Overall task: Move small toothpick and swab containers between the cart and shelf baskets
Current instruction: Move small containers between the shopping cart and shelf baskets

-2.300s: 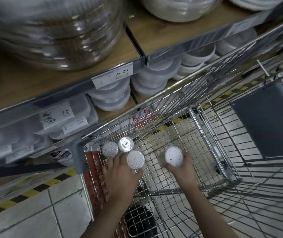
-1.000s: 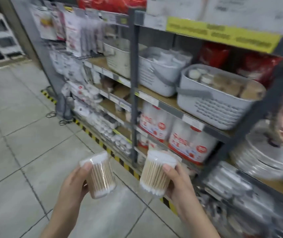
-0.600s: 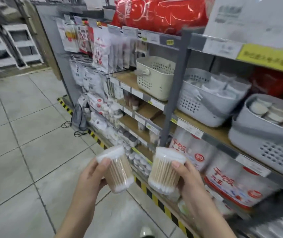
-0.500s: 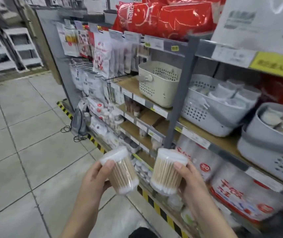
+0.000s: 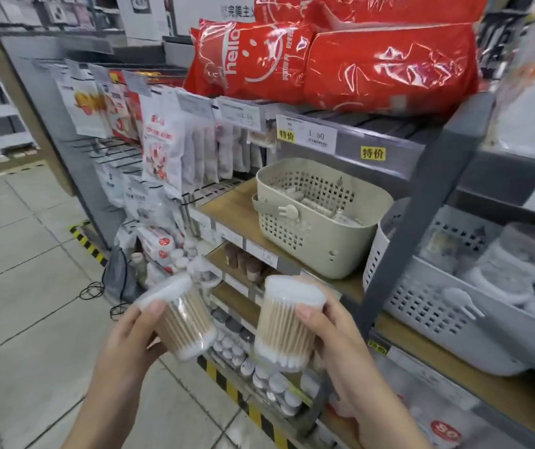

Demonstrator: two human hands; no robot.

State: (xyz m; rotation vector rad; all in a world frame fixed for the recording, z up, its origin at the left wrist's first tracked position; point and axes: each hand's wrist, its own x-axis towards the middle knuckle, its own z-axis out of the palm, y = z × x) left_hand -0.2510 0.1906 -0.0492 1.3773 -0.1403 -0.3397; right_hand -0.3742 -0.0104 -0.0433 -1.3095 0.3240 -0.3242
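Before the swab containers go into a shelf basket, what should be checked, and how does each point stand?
1. Left hand grips the left swab container: ok.
2. Right hand grips the right swab container: ok.
3. Lids on both containers: cannot tell; the tops look white and covered, but the picture is blurred.
4. Beige basket on the shelf has an open top: ok.
5. Room in the beige basket: cannot tell; some items lie inside, the bottom is partly hidden.
6. Grey basket to the right already holds similar white-topped containers: ok.
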